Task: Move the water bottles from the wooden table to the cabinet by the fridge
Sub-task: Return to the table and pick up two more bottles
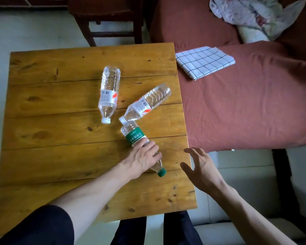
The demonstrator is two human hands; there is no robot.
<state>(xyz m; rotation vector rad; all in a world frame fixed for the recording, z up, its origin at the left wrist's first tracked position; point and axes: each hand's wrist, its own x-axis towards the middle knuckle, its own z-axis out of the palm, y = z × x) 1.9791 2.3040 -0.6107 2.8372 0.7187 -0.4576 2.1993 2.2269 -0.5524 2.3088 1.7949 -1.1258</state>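
Barely started: all three bottles lie on the wooden worktop. Left hand has its grip around the green-label bottle, right hand spread wide, empty. Cabinet isn't visible.

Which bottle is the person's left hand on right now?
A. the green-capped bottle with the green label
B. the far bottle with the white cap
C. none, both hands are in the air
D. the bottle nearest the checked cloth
A: the left hand lies over the green-capped bottle on the wooden table, while the right hand hovers open beside it.
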